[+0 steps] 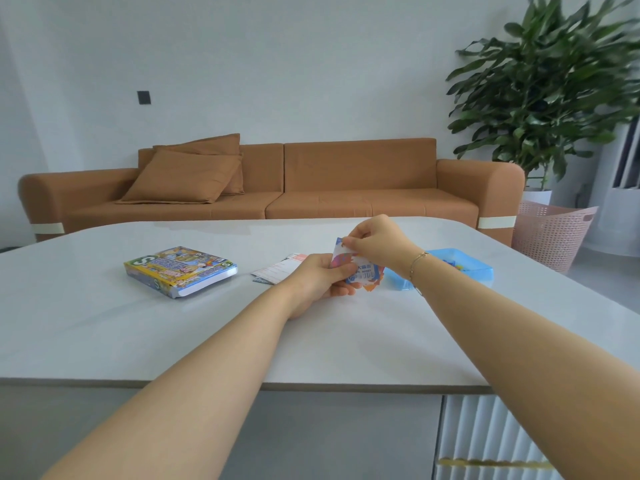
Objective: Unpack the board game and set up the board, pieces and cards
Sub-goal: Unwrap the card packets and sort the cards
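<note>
Over the middle of the white table [173,323] my left hand [320,280] grips a stack of colourful game cards [363,275] from below. My right hand [375,245] pinches the top edge of one card at the stack's upper end. The colourful game box [180,270] lies flat to the left. A folded printed sheet [280,268] lies just behind my left hand. A light blue plastic tray [460,268] holding small pieces sits to the right, partly hidden by my right wrist.
An orange sofa [346,181] with two cushions stands behind the table. A large potted plant [554,91] and a pink laundry basket [550,233] are at the right. The table's near edge runs across the lower part of the view.
</note>
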Demonstrator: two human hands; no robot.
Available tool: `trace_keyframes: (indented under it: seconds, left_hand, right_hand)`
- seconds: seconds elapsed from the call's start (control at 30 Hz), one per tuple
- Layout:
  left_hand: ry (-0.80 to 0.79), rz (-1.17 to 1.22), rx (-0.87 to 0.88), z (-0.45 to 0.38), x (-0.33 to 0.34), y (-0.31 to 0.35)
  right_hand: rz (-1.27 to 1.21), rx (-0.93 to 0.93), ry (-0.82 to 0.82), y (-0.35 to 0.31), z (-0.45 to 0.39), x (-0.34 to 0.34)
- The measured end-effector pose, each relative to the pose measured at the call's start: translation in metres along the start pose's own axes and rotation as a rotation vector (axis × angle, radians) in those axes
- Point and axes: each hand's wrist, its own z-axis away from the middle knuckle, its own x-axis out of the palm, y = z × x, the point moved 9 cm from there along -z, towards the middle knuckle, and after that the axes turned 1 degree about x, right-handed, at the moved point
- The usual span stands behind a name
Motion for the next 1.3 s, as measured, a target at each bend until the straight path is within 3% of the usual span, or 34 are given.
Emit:
trace_keyframes:
  seconds: [0.17, 0.4, 1.3]
  left_hand:
    - [0.008, 0.000, -0.002, 0.0004, -0.0005, 0.0014]
    - [0.012, -0.010, -0.006, 0.0003, -0.0004, 0.0014]
    - [0.002, -0.042, -0.001, 0.0007, 0.0001, 0.0013]
  right_hand:
    - [-0.034, 0.011, -0.030, 0.0010, 0.0019, -0.0016]
    - [-0.040, -0.045, 0.057, -0.0041, 0.0036, -0.0082]
    - [-0.005, -0.065, 0.000, -0.0054, 0.0059, -0.0008]
